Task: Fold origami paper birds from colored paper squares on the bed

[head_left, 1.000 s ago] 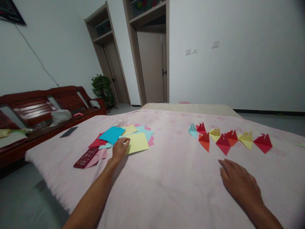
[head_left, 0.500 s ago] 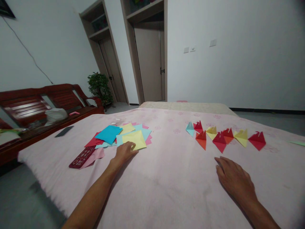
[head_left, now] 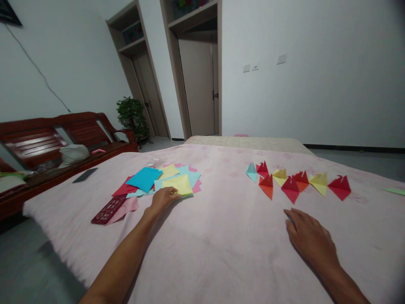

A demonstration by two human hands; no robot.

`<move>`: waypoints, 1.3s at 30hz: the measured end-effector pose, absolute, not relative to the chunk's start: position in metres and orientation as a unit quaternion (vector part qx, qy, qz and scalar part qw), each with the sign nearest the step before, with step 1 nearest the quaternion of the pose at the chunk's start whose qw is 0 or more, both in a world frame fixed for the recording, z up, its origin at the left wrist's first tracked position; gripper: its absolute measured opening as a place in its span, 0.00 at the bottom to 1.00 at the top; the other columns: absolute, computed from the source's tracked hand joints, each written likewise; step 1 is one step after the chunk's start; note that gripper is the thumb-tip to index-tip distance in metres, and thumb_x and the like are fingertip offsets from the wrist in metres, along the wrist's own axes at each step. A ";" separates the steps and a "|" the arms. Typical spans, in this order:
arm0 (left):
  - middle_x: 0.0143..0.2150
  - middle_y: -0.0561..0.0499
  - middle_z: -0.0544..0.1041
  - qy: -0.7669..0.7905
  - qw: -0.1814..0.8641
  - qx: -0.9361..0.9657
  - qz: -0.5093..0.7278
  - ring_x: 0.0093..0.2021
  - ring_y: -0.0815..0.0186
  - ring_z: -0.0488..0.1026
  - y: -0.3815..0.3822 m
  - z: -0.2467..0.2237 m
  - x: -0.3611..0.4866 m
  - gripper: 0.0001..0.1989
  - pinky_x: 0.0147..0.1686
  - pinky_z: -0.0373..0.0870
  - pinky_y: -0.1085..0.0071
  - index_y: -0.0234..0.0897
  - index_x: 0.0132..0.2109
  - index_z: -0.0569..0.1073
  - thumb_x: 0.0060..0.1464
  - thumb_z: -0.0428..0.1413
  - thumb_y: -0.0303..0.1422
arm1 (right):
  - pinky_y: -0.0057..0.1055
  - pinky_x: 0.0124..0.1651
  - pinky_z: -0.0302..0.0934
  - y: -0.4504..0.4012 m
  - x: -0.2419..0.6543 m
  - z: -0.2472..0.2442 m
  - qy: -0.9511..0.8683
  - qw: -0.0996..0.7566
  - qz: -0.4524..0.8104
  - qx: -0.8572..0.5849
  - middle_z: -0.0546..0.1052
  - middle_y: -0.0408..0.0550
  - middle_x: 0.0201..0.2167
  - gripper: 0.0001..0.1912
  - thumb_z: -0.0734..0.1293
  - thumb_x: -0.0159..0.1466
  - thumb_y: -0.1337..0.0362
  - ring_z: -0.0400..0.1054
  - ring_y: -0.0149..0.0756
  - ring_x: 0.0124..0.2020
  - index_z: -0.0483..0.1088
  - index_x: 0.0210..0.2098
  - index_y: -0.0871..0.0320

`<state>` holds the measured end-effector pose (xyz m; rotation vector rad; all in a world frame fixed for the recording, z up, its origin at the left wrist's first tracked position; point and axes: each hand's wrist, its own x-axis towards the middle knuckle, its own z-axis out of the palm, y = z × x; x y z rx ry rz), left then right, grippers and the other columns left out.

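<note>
My left hand (head_left: pixel 164 199) pinches the near edge of a yellow paper sheet (head_left: pixel 181 184), which lifts a little off the pile. Beneath and around it lie light blue sheets (head_left: pixel 195 178), a bright blue stack (head_left: pixel 144 179), red paper (head_left: pixel 124 187) and pink paper (head_left: pixel 197 186). My right hand (head_left: pixel 311 236) rests on the cloth, fingers stretched out, holding nothing. Just beyond it stand several folded paper birds: red (head_left: pixel 290 188), orange (head_left: pixel 266 186), yellow (head_left: pixel 319 183) and a light blue one (head_left: pixel 252 172).
A dark red printed envelope (head_left: pixel 108 210) lies over pink paper at the left. Farther out is a phone (head_left: pixel 85 175). A pale green paper piece (head_left: pixel 394 191) sits at the right edge. The pink cloth (head_left: pixel 221 240) covers the table; a wooden bench (head_left: pixel 79 131) stands beyond its left side.
The near edge of the yellow sheet has risen slightly in my left hand, showing a greenish edge below. My right hand keeps its place on the cloth.
</note>
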<state>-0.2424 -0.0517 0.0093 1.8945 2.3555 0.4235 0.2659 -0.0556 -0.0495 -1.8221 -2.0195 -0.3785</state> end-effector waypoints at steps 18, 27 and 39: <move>0.45 0.47 0.82 0.774 0.058 0.612 0.153 0.43 0.58 0.76 -0.048 0.015 -0.245 0.20 0.32 0.60 0.72 0.43 0.43 0.80 0.49 0.60 0.50 | 0.48 0.54 0.60 -0.055 0.267 -0.050 -0.724 0.201 -0.128 -0.647 0.72 0.54 0.55 0.22 0.52 0.66 0.59 0.65 0.49 0.55 0.69 0.53 0.56; 0.44 0.46 0.81 0.756 0.030 0.582 0.299 0.48 0.57 0.75 -0.060 0.021 -0.227 0.10 0.42 0.65 0.69 0.40 0.38 0.79 0.57 0.55 0.38 | 0.48 0.54 0.60 -0.056 0.267 -0.050 -0.723 0.198 -0.139 -0.647 0.72 0.54 0.55 0.22 0.53 0.66 0.60 0.66 0.49 0.55 0.70 0.53 0.57; 0.37 0.44 0.81 0.469 0.520 0.393 0.597 0.38 0.58 0.79 -0.066 0.021 -0.107 0.21 0.40 0.75 0.64 0.33 0.45 0.73 0.50 0.62 0.44 | 0.45 0.56 0.62 -0.070 0.252 -0.030 -0.748 0.317 -0.061 -0.580 0.76 0.55 0.50 0.19 0.53 0.69 0.61 0.69 0.45 0.52 0.69 0.52 0.59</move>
